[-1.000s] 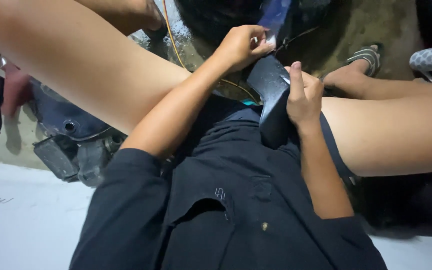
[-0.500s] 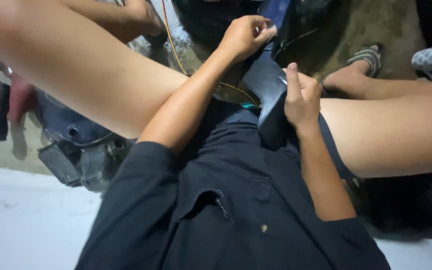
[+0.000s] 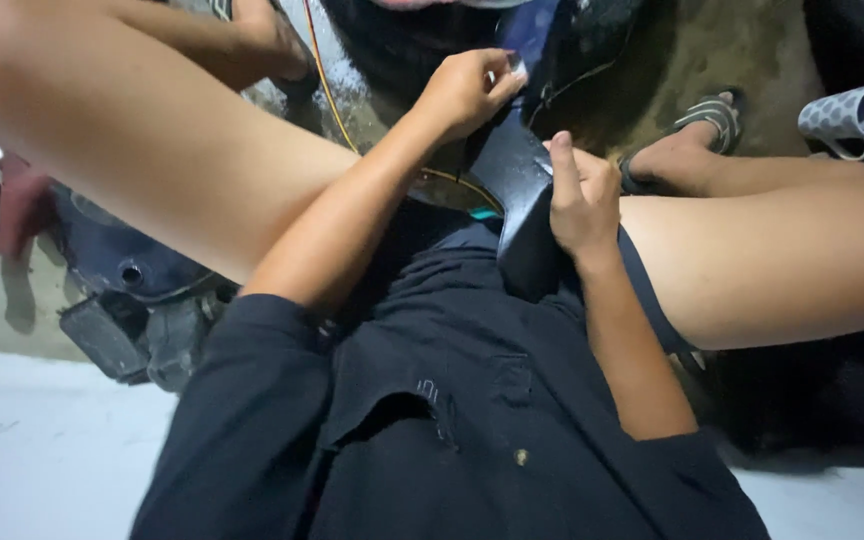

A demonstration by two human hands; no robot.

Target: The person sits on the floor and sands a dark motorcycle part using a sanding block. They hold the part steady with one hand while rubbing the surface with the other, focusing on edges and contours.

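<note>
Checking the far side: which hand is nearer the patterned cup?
Right. The right hand grips the black panel, closer to the patterned cup; the left hand is farther left.

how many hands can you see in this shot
2, both the person's own. The left hand is pinched on something small at the top of the glossy black plastic panel; the right hand wraps the panel's right edge. No others show.
</note>
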